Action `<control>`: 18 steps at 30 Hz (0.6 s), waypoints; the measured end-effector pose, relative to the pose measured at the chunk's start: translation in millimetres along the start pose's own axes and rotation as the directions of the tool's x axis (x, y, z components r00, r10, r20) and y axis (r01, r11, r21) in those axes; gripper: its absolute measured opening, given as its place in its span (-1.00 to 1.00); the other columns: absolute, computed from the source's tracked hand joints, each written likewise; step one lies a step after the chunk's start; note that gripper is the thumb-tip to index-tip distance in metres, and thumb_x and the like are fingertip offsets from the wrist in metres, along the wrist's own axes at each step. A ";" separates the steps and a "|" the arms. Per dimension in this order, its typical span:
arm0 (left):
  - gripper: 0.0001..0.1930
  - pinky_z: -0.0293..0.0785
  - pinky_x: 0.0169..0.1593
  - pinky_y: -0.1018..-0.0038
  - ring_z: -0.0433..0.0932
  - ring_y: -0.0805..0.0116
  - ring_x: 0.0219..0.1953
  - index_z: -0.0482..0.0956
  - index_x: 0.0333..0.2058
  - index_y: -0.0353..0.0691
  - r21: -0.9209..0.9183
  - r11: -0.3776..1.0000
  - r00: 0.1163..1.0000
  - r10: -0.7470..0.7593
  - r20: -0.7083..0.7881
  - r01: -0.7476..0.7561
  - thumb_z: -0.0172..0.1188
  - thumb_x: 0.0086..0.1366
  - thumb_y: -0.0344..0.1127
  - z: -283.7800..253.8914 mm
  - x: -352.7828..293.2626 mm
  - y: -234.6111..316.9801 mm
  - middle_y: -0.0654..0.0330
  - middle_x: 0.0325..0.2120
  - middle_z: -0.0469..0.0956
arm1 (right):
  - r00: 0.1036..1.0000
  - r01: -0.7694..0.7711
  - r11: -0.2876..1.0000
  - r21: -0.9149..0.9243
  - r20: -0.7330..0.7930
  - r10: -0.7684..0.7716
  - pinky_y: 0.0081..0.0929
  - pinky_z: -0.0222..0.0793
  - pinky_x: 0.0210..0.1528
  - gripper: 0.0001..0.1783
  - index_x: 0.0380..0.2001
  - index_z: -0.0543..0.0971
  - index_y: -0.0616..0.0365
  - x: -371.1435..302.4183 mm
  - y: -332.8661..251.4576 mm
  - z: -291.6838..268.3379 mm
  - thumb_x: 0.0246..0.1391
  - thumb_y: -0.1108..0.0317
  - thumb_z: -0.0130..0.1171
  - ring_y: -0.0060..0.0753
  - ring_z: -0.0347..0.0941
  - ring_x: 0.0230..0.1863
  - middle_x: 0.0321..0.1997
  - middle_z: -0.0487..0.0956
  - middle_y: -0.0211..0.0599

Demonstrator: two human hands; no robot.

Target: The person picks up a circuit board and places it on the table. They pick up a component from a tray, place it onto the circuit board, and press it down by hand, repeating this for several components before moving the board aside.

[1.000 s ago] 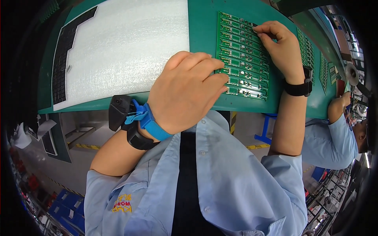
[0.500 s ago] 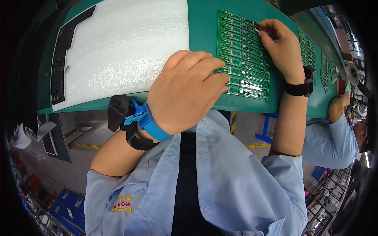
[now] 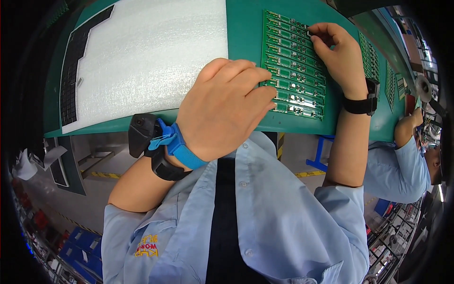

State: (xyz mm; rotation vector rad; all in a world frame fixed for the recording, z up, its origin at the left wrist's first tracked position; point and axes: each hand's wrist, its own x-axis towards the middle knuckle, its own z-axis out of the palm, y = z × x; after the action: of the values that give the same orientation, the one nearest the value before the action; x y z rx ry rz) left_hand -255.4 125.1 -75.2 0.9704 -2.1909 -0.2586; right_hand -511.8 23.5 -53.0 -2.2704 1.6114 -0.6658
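Observation:
A green circuit board panel [image 3: 298, 62], made of several narrow strips with small parts on them, lies on the green table. My left hand [image 3: 224, 109] is back-up at the panel's lower left edge. Its thumb and index fingertip close on that edge, the other fingers bent beside it. My right hand [image 3: 338, 57] is at the panel's upper right edge, thumb and index finger pinched together. Something small, whitish and dark, shows at those fingertips, too small to name. A blue band with a black device [image 3: 143, 135] is on my left wrist, a black strap on my right.
A white foam sheet [image 3: 156, 57] lies left of the panel, partly over black keyboard-like pieces [image 3: 71, 78]. More green panels [image 3: 369, 57] lie to the right. A co-worker in a blue shirt [image 3: 395, 168] is at the far right. A blue metal stand [image 3: 320, 154] is under the table.
The panel has shifted very slightly. The small whitish piece at my right fingertips sits a little differently. Both hands stay nearly in place.

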 end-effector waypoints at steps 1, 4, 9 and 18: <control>-0.81 0.35 0.03 0.29 0.50 0.21 -0.04 0.62 -0.27 -0.13 0.000 1.000 1.000 -0.001 0.001 0.001 0.30 0.08 -0.35 0.4 0.0 -0.1 0.25 -0.16 0.56 | 1.000 0.009 1.000 -0.009 -0.001 -0.009 -0.65 0.40 -0.20 -0.79 -0.16 0.59 0.22 0.1 0.5 -0.1 0.11 0.45 0.20 -0.64 0.47 -0.31 -0.30 0.60 -0.44; -0.82 0.30 0.09 0.33 0.46 0.27 -0.04 0.59 -0.34 -0.12 0.029 0.999 1.000 0.018 -0.016 -0.017 0.32 0.05 -0.30 2.5 0.5 -0.8 0.27 -0.22 0.52 | 1.000 0.022 1.000 -0.015 0.003 -0.022 -0.64 0.40 -0.20 -0.79 -0.16 0.59 0.22 0.2 0.8 -0.7 0.11 0.46 0.19 -0.64 0.48 -0.31 -0.30 0.61 -0.43; -0.83 0.30 0.07 0.34 0.46 0.28 -0.04 0.59 -0.34 -0.12 0.030 0.999 1.000 0.019 -0.017 -0.019 0.32 0.05 -0.30 2.7 1.8 -0.7 0.27 -0.23 0.52 | 0.999 0.033 0.999 -0.003 0.020 -0.033 -0.64 0.41 -0.20 -0.79 -0.16 0.59 0.21 0.2 0.4 -2.0 0.11 0.46 0.18 -0.63 0.49 -0.30 -0.29 0.61 -0.43; -0.82 0.31 0.07 0.35 0.47 0.28 -0.05 0.59 -0.35 -0.11 0.032 0.999 0.999 0.023 -0.034 -0.022 0.33 0.04 -0.31 3.7 1.7 -0.6 0.28 -0.23 0.52 | 0.998 0.055 0.997 -0.051 0.010 -0.054 -0.63 0.41 -0.20 -0.79 -0.16 0.59 0.21 1.7 -1.4 -1.7 0.11 0.46 0.18 -0.60 0.51 -0.29 -0.28 0.62 -0.41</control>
State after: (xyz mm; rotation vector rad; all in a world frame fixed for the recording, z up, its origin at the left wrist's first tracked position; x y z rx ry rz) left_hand -258.4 123.2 -77.2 0.9598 -2.1796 -0.1955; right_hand -511.0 22.4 -50.5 -2.3582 1.5854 -0.6340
